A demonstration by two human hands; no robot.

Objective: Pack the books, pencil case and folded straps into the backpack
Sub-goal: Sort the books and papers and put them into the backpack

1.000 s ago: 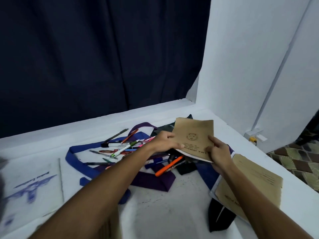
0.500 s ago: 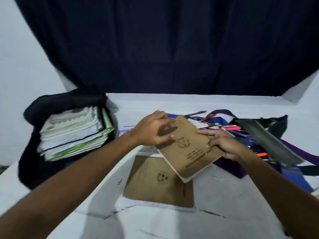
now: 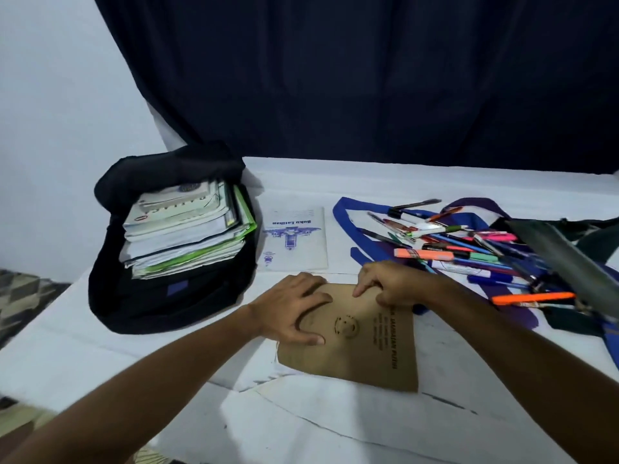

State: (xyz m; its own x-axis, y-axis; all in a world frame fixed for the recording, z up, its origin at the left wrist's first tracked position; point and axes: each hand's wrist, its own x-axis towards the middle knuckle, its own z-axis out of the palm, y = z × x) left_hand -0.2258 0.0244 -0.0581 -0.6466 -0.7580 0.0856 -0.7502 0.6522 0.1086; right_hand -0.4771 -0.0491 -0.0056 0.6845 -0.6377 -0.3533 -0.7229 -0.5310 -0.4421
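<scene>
Presently, item one: brown-covered book [image 3: 355,339], lying flat on the white counter [image 3: 335,426], near the front edge. Left hand [image 3: 294,309] is resting on its near-left part, fingers spread and mostly straight, pressing rather than gripping. Right hand [image 3: 388,284] is sitting at its far edge, fingers curled; whether they are pinching the cover, I cannot tell.

Item two: black backpack [image 3: 140,303], lying open at left, already holding a tall stack of books [image 3: 187,232] that is leaning right.

Item three: white booklet [image 3: 296,239], between backpack and pens [image 3: 462,242], which are lying loose over the blue and purple straps [image 3: 345,219].

Risks, as judged: the thin book is likely bending or slipping if lifted by one edge; pushing it in is likely toppling the stack; a sweeping forearm is likely scattering pens off the counter.
</scene>
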